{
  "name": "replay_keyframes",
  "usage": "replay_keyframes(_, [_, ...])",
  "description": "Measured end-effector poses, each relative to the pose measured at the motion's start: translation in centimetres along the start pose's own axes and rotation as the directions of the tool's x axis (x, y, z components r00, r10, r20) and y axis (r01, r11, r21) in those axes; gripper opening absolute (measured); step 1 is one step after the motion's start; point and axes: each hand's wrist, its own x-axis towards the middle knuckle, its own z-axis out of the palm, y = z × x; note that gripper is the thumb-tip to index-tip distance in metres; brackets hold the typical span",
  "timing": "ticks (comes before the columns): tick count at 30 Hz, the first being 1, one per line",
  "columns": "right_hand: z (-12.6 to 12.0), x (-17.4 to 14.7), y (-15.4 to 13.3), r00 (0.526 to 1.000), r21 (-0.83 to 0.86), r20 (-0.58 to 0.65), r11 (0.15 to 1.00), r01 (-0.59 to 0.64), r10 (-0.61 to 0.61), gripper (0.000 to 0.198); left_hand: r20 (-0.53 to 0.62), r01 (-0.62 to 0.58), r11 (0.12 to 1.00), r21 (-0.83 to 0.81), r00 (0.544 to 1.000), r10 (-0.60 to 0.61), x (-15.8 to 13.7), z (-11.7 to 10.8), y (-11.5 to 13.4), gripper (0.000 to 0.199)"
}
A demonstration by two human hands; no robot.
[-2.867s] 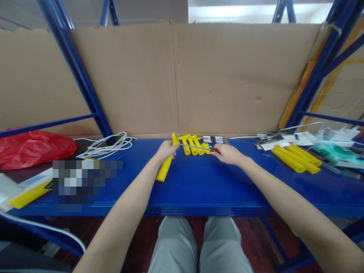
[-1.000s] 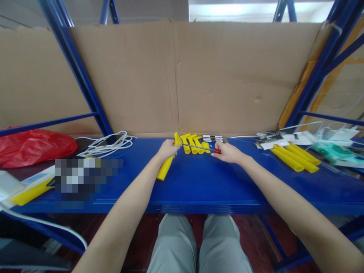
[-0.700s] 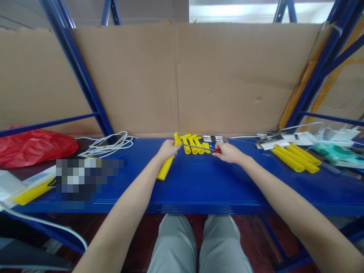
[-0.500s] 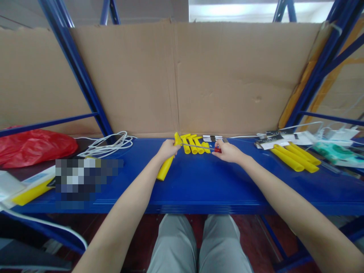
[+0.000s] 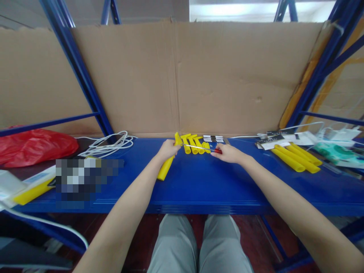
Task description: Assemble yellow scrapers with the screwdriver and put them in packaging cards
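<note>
My left hand (image 5: 168, 150) is closed around a yellow tube-shaped piece (image 5: 165, 169) with a flared yellow head. It is tilted, with its open round end toward me. In my right hand (image 5: 227, 152) is the red handle of a screwdriver (image 5: 199, 147), its long metal shaft pointing left. The shaft's tip reaches the head of the yellow piece beside my left fingers; the exact contact is too small to make out. Behind the shaft lie several similar yellow pieces (image 5: 193, 149) in a row, with small yellow parts (image 5: 206, 146) at their right.
Black-and-white strips (image 5: 213, 138) lie by the cardboard wall (image 5: 227, 76). At right are several yellow tubes (image 5: 290, 161) and a green packet (image 5: 332, 151). Coiled white cable (image 5: 113, 146) and a red bag (image 5: 34, 146) are at left. Blue posts (image 5: 79, 76) flank the blue table (image 5: 210, 182).
My right fingers have shifted their grip on the red handle, which shows more now. My left hand and the yellow piece stay in place.
</note>
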Motion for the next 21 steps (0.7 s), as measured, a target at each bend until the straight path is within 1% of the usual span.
replay_keyframes(2, [0.01, 0.06, -0.03, 0.998, 0.002, 0.033, 0.999, 0.052, -0.052, 0.026, -0.001, -0.002, 1.0, 0.006, 1.0, 0.002, 0.01, -0.02, -0.04, 0.017])
replay_keyframes(4, [0.0, 0.08, -0.03, 0.997, -0.022, 0.025, 0.998, 0.067, -0.067, 0.025, 0.002, -0.004, 1.0, 0.01, 1.0, 0.004, 0.02, -0.02, -0.09, 0.017])
replay_keyframes(6, [-0.03, 0.04, -0.02, 0.999, -0.064, -0.019, 0.997, 0.034, -0.035, 0.017, 0.009, -0.007, 1.0, 0.006, 1.0, 0.007, 0.05, -0.01, -0.14, 0.017])
replay_keyframes(10, [-0.11, -0.14, -0.04, 0.997, -0.077, -0.074, 0.997, -0.005, -0.001, 0.018, 0.014, -0.012, 1.0, -0.003, 1.0, 0.012, 0.07, 0.0, -0.13, 0.018])
replay_keyframes(13, [-0.09, -0.13, -0.02, 0.999, -0.015, -0.029, 1.0, 0.025, -0.025, 0.021, 0.011, -0.012, 1.0, 0.002, 1.0, 0.012, -0.01, -0.06, -0.07, 0.019])
replay_keyframes(15, [-0.02, 0.01, 0.05, 0.997, 0.028, 0.023, 0.997, 0.067, -0.068, 0.027, 0.007, -0.011, 1.0, 0.014, 1.0, 0.011, -0.04, -0.1, -0.08, 0.019])
replay_keyframes(17, [0.09, 0.19, 0.16, 0.994, 0.046, 0.042, 0.994, 0.1, -0.102, 0.03, 0.006, -0.014, 1.0, 0.024, 1.0, 0.014, -0.03, -0.12, -0.13, 0.019])
replay_keyframes(19, [0.2, 0.3, 0.3, 0.996, 0.036, 0.012, 0.995, 0.093, -0.093, 0.023, 0.009, -0.02, 1.0, 0.025, 1.0, 0.02, 0.01, -0.1, -0.18, 0.019])
replay_keyframes(21, [0.28, 0.3, 0.43, 0.998, 0.012, -0.041, 0.999, 0.053, -0.052, 0.015, 0.011, -0.024, 1.0, 0.019, 1.0, 0.024, 0.03, -0.06, -0.17, 0.019])
